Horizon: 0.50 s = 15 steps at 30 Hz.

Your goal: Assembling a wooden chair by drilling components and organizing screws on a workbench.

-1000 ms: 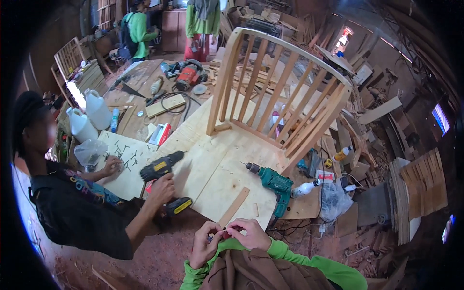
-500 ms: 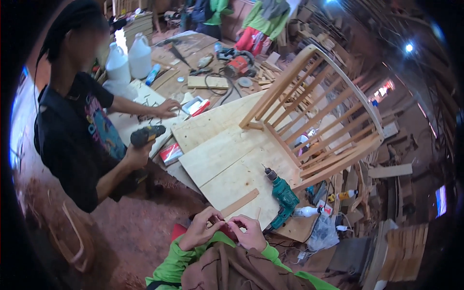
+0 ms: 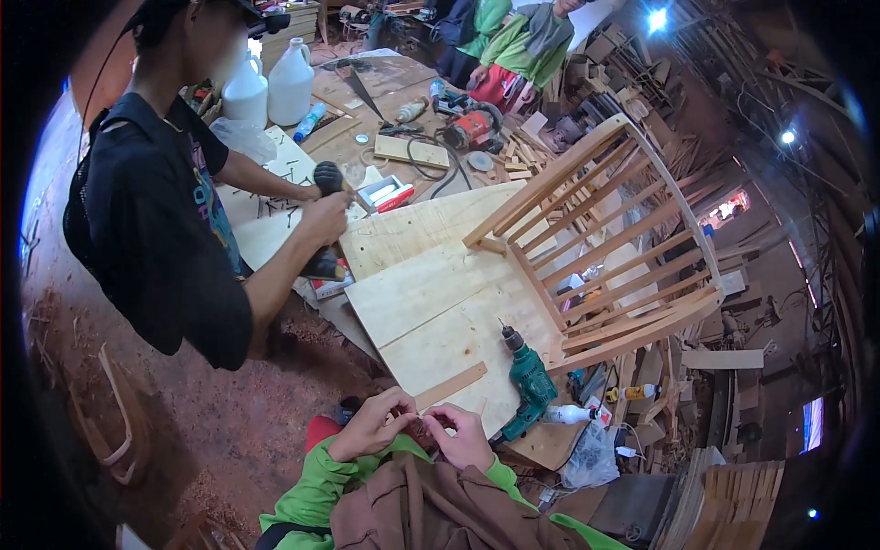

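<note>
My left hand point(image 3: 371, 423) and my right hand point(image 3: 465, 438) are held together low in the picture, just off the near edge of the plywood sheets point(image 3: 431, 293). Both pinch a small thin piece point(image 3: 418, 414) between their fingertips; it is too small to tell what it is. A flat wooden strip point(image 3: 449, 385) lies on the plywood right beyond my fingers. A green electric drill point(image 3: 530, 383) lies to the right of my right hand.
A slatted wooden chair frame point(image 3: 605, 247) lies tipped on the plywood. A person in a black shirt point(image 3: 165, 211) stands at left, gripping a cordless drill point(image 3: 326, 179). Behind are white jugs point(image 3: 275, 87), a red power tool point(image 3: 472, 128) and people in green point(image 3: 522, 41).
The view has swung, so the table and the person in black now sit higher and closer. My hands have stayed together on the small piece.
</note>
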Available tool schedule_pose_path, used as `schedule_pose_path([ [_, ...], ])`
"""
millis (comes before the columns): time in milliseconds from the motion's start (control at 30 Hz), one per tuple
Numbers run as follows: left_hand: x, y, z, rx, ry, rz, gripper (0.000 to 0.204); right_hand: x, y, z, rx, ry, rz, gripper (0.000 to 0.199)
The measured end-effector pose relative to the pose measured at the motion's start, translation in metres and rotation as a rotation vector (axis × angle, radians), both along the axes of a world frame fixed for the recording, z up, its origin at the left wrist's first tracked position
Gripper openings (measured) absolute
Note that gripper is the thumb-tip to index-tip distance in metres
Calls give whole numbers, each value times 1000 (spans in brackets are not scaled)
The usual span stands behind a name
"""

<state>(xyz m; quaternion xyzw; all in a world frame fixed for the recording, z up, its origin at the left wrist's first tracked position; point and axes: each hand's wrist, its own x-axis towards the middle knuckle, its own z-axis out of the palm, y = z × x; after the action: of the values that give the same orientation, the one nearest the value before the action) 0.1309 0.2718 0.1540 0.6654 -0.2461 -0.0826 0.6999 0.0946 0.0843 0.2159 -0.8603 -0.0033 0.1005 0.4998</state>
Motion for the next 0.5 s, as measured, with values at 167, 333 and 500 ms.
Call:
schedule_pose_path([
  [167,0,16,9,87,46,121,13,15,16,7,-9,-41,79,19],
  [333,-11,32,-2,91,81,233,14,27,33,2,-17,30,179,19],
  [500,-19,39,-6,137,92,313,16,36,36,-10,-59,54,264,19],
])
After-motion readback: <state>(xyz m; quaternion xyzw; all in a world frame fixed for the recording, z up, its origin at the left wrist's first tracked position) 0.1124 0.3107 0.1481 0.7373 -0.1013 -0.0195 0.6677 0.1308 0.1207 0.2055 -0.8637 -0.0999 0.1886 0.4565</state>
